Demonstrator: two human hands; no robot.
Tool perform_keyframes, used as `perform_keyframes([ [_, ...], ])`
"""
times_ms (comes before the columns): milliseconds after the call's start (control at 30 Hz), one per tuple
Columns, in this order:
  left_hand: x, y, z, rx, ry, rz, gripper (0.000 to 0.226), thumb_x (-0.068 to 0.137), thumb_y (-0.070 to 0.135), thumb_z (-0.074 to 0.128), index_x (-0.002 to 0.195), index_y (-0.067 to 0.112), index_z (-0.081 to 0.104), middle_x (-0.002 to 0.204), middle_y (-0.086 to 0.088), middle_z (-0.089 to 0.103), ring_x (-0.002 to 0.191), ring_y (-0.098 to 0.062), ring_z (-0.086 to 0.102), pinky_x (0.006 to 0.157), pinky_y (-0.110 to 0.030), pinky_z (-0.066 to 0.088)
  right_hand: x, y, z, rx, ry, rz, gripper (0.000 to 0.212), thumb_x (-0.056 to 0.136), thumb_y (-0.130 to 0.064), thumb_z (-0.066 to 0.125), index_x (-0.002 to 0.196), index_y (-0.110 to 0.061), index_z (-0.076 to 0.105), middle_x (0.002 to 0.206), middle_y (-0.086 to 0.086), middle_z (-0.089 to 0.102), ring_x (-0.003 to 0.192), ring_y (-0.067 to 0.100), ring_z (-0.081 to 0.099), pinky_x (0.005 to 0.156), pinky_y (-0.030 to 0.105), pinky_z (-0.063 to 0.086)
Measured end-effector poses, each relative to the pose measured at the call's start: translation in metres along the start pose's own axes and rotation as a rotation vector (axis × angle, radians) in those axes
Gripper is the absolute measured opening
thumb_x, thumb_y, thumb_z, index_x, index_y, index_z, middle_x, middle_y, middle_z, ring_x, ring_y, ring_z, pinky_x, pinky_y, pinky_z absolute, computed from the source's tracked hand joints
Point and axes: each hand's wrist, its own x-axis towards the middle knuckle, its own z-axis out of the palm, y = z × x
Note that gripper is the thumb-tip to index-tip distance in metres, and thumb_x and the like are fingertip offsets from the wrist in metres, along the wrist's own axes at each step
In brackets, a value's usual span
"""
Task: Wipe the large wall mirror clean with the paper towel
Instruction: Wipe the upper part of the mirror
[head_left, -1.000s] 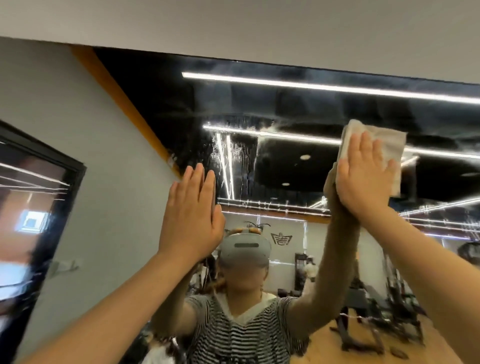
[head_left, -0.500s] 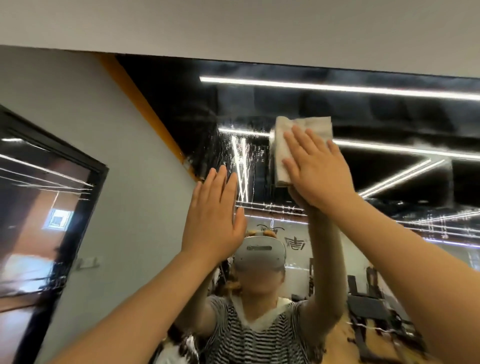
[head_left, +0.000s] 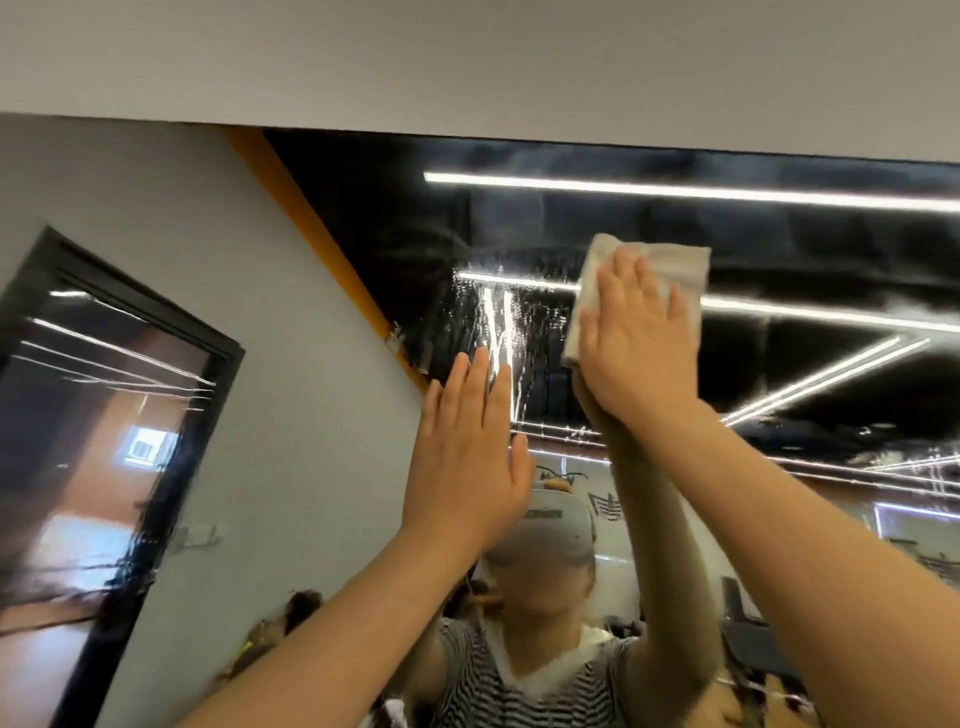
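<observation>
You are pressing the paper towel (head_left: 644, 280) flat against the mirror (head_left: 779, 249) with your right hand (head_left: 636, 343), high up and just under the mirror's top edge. That hand's grip is open: the fingers are lying straight over the folded towel, pushing it onto the glass rather than curling round it. Your left hand (head_left: 465, 457) is also flat and holding nothing, raised lower and to the left, palm toward the glass; whether it is touching is hard to tell.

Judging by the surface, you are partway through. Wet streaks and droplets (head_left: 498, 322) are showing just left of the towel, and more smearing is showing at the far right, so those patches look left to wipe.

The glass is reflecting ceiling light strips (head_left: 675, 189), a grey wall with a dark-framed doorway (head_left: 119, 426), and gym equipment lower right.
</observation>
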Motion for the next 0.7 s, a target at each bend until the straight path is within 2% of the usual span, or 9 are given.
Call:
perform_keyframes([
  [133,0.001,-0.001,-0.002,-0.054,-0.004,0.002,0.065,0.093,0.037,0.028,0.151,0.008,0.028,0.159,-0.013,0.024,0.147,-0.026,0.015,0.114,-0.041,-0.002,0.015,-0.048,0.017,-0.011,-0.024,-0.126,0.057,0.104,-0.036,0.021,0.155,-0.013,0.011,0.163,0.007,0.007,0.15,0.023,0.004,0.119,0.045,0.003],
  [267,0.001,-0.002,-0.002,-0.112,-0.02,0.008,0.069,0.091,0.042,0.018,0.154,0.013,0.017,0.162,-0.008,0.011,0.148,-0.019,-0.002,0.113,-0.036,-0.012,0.015,-0.035,0.015,-0.008,-0.045,-0.191,0.056,0.105,-0.037,0.021,0.155,-0.014,0.011,0.163,0.006,0.007,0.15,0.021,0.003,0.117,0.039,-0.004],
  [333,0.001,-0.002,-0.002,-0.097,-0.021,0.01,0.067,0.092,0.04,0.023,0.153,0.012,0.023,0.16,-0.01,0.018,0.147,-0.021,0.005,0.113,-0.039,-0.007,0.01,-0.022,0.01,-0.009,-0.058,-0.222,0.057,0.104,-0.039,0.017,0.155,-0.014,0.013,0.163,0.006,0.009,0.15,0.02,0.005,0.117,0.037,-0.005],
  [400,0.002,-0.003,-0.001,-0.059,-0.014,0.013,0.065,0.091,0.037,0.03,0.15,0.009,0.031,0.156,-0.013,0.029,0.145,-0.024,0.016,0.112,-0.043,0.001,0.006,-0.005,0.003,-0.008,-0.069,-0.21,0.064,0.098,-0.044,0.011,0.155,-0.015,0.016,0.163,0.004,0.011,0.15,0.019,0.006,0.118,0.039,-0.003],
  [500,0.002,-0.004,0.002,-0.006,0.019,0.017,0.062,0.09,0.037,0.035,0.146,0.009,0.039,0.152,-0.014,0.038,0.141,-0.024,0.021,0.111,-0.045,0.008,-0.002,0.031,-0.006,0.022,-0.065,-0.143,0.066,0.096,-0.045,0.012,0.154,-0.015,0.018,0.163,0.005,0.011,0.15,0.018,0.006,0.118,0.037,-0.004],
  [700,0.001,-0.002,0.0,-0.023,-0.038,0.011,0.066,0.09,0.038,0.031,0.149,0.009,0.034,0.155,-0.013,0.032,0.143,-0.023,0.014,0.112,-0.042,0.004,-0.01,0.042,-0.006,0.039,0.024,-0.039,0.062,0.098,-0.041,0.018,0.152,-0.012,0.025,0.161,0.009,0.019,0.149,0.023,0.013,0.119,0.046,0.007],
])
